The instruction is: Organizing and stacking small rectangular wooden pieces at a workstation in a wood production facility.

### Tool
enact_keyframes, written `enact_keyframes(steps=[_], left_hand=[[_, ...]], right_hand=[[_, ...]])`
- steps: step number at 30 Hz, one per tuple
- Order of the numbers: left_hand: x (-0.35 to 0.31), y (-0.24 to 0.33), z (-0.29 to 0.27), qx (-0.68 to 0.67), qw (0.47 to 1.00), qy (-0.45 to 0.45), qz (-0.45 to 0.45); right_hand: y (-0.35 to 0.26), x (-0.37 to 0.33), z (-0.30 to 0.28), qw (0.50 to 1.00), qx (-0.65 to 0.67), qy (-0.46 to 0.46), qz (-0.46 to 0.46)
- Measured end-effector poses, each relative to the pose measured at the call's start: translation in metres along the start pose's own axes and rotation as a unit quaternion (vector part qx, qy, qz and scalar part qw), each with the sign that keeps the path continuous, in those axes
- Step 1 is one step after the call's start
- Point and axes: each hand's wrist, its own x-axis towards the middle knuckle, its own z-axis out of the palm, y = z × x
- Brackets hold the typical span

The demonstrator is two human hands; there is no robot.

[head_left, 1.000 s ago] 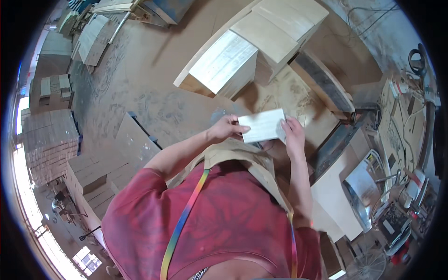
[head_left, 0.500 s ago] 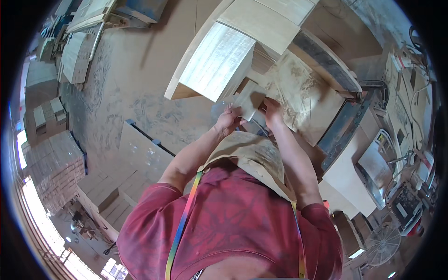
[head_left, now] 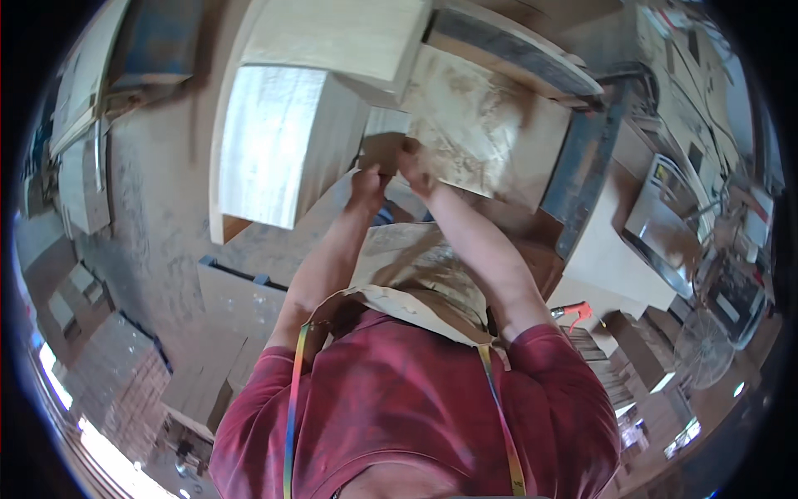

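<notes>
A small pale wooden board [head_left: 385, 151] is held between my two hands, its near part in shadow. My left hand [head_left: 366, 185] grips its near left edge, fingers closed and partly hidden under it. On the right side my right hand [head_left: 414, 165] pinches the board's edge, somewhat blurred. Just left of the board stands a stack of pale boards [head_left: 274, 141] with a bright, streaked top. Right of my hands lies a dusty, stained wooden panel [head_left: 478, 125], which my right hand is close to or above.
A dark-faced curved wooden rail [head_left: 511, 54] runs along the panel's far side. A blue-grey metal edge [head_left: 573, 179] borders it on the right. Stacked boards [head_left: 112, 366] stand at the lower left. An orange-handled tool [head_left: 576, 312] and a round fan [head_left: 705, 349] sit at the right.
The view has shifted, so the stack and panel appear farther left. My hands, still on the small board, have moved forward and left, nearer the stack's right side.
</notes>
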Motion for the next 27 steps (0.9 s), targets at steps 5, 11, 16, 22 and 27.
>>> enact_keyframes(steps=[5, 11, 16, 22, 27], left_hand=[[0.022, 0.003, -0.004, -0.019, 0.999, -0.027, -0.016], [-0.055, 0.007, 0.007, 0.208, 0.963, -0.032, -0.167], [-0.112, -0.015, 0.096, 0.394, 0.905, -0.146, -0.072], [-0.145, -0.049, 0.325, 0.443, 0.844, -0.300, 0.017], [-0.196, -0.100, 0.469, 0.548, 0.753, -0.350, 0.100]], right_hand=[[-0.029, -0.020, 0.000, 0.997, 0.060, -0.004, -0.038], [-0.098, -0.098, -0.088, 0.965, 0.093, 0.240, 0.055], [-0.153, -0.177, -0.155, 0.945, 0.193, 0.263, -0.032], [-0.171, -0.275, -0.172, 0.975, 0.053, 0.218, 0.013], [-0.156, -0.343, -0.193, 0.966, 0.039, 0.254, 0.032]])
